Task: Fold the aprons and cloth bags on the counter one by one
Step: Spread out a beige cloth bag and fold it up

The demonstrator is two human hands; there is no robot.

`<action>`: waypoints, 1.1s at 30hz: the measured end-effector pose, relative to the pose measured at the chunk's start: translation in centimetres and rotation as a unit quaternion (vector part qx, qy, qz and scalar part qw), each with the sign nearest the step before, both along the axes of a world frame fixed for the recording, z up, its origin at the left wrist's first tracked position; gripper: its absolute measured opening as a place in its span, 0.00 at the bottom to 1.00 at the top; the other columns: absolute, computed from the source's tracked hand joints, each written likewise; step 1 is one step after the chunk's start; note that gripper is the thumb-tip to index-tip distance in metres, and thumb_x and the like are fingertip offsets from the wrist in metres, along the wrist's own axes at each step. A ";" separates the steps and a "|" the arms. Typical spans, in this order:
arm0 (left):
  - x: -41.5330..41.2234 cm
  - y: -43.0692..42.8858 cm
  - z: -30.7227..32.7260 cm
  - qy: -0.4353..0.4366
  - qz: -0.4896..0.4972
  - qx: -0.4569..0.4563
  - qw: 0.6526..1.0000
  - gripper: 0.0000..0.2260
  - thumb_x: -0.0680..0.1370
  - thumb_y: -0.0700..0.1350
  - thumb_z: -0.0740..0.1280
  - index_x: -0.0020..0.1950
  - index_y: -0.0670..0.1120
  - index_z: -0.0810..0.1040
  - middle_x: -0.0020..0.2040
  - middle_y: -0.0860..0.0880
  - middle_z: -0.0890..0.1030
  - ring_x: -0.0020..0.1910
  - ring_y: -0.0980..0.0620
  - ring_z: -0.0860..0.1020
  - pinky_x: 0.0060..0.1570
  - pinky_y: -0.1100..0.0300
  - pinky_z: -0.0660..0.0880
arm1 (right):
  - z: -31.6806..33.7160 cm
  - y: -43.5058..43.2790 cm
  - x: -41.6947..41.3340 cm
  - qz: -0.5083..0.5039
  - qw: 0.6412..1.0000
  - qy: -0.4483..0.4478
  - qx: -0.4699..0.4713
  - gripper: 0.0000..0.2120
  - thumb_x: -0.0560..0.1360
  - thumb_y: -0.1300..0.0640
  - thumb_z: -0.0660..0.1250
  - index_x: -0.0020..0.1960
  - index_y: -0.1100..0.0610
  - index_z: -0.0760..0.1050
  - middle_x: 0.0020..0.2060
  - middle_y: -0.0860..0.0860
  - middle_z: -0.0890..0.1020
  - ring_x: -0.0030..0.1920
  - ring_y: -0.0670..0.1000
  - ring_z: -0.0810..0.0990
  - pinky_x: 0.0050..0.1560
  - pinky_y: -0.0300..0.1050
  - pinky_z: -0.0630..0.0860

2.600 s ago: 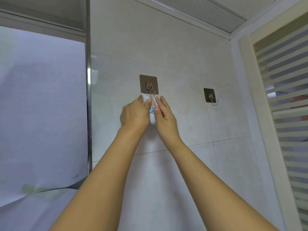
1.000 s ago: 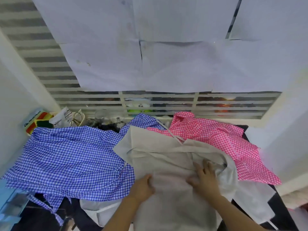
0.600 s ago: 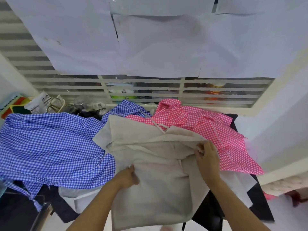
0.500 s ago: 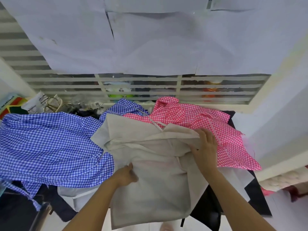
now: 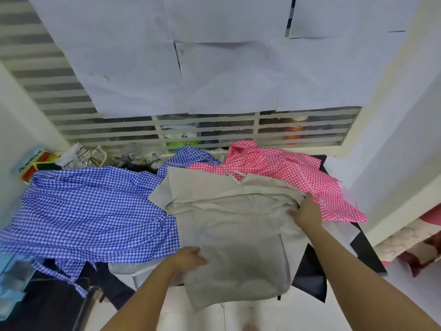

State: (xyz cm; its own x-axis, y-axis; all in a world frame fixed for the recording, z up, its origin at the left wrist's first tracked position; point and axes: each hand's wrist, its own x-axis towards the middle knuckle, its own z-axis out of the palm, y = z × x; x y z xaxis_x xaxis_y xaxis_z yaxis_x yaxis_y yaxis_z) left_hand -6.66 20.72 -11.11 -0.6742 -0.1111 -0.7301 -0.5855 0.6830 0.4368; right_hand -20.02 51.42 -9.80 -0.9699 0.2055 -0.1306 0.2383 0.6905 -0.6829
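Head view. Left hand point(image 5: 188, 258): fingers curled over the near left edge of the beige cloth point(image 5: 233, 235), gripping it. Right hand point(image 5: 306, 212): laid on the cloth's bunched upper right fold, fingers reaching toward the pink checked apron point(image 5: 286, 170), thumb spread on the fabric; could not tell whether it pinched a layer. Beige cloth lay mid-tabletop, its near end hanging over the front edge, overlapping the blue checked apron point(image 5: 90, 211) on the left and the pink one behind. Dark tabletop point(image 5: 362, 249) showed at right. Light blue container point(image 5: 12, 283) at lower left, contents blurred.
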 end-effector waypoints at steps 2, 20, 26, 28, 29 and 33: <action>1.9 0.1 -0.2 -0.007 -0.002 -0.005 1.000 0.34 0.76 0.55 0.67 0.77 0.44 0.59 0.76 0.47 0.63 0.72 0.49 0.65 0.66 0.62 0.63 | -1.0 0.5 1.7 -0.022 0.999 -0.017 -0.033 0.15 0.74 0.68 0.67 0.60 0.68 0.71 0.53 0.65 0.78 0.58 0.65 0.75 0.51 0.45 0.69; 5.3 6.3 13.1 0.549 -0.122 -0.115 0.819 0.47 0.69 0.53 0.76 0.78 0.42 0.50 0.77 0.39 0.52 0.76 0.42 0.50 0.75 0.50 0.50 | 11.7 -1.8 18.5 0.121 0.897 -0.063 -0.421 0.15 0.71 0.67 0.59 0.50 0.56 0.81 0.39 0.52 0.83 0.39 0.51 0.80 0.39 0.41 0.74; 6.4 7.5 12.6 0.442 -0.074 0.118 0.886 0.36 0.66 0.51 0.78 0.70 0.47 0.66 0.65 0.51 0.69 0.69 0.49 0.64 0.65 0.62 0.65 | 13.7 0.5 23.4 0.200 0.829 -0.237 -0.465 0.17 0.60 0.49 0.81 0.43 0.59 0.84 0.35 0.53 0.83 0.34 0.49 0.81 0.35 0.40 0.76; 6.7 7.7 12.4 0.353 -0.042 0.241 0.903 0.22 0.73 0.44 0.73 0.66 0.49 0.72 0.61 0.54 0.76 0.64 0.52 0.73 0.58 0.66 0.70 | 13.6 1.0 24.4 0.211 0.827 -0.248 -0.458 0.27 0.48 0.46 0.85 0.42 0.58 0.85 0.38 0.55 0.82 0.37 0.50 0.80 0.38 0.41 0.76; 6.9 7.9 12.0 0.302 -0.029 0.292 0.907 0.18 0.76 0.43 0.69 0.65 0.48 0.73 0.61 0.53 0.78 0.62 0.53 0.76 0.58 0.63 0.72 | 13.7 1.2 25.0 0.221 0.824 -0.252 -0.456 0.29 0.46 0.46 0.86 0.42 0.57 0.85 0.39 0.54 0.83 0.38 0.50 0.81 0.39 0.41 0.77; 8.2 8.3 12.2 0.172 0.104 0.453 0.869 0.12 0.83 0.44 0.58 0.64 0.45 0.74 0.62 0.44 0.78 0.54 0.52 0.80 0.48 0.61 0.78 | 16.0 1.2 26.7 0.300 0.778 -0.257 -0.488 0.25 0.49 0.47 0.85 0.42 0.57 0.86 0.36 0.51 0.84 0.36 0.46 0.83 0.37 0.38 0.78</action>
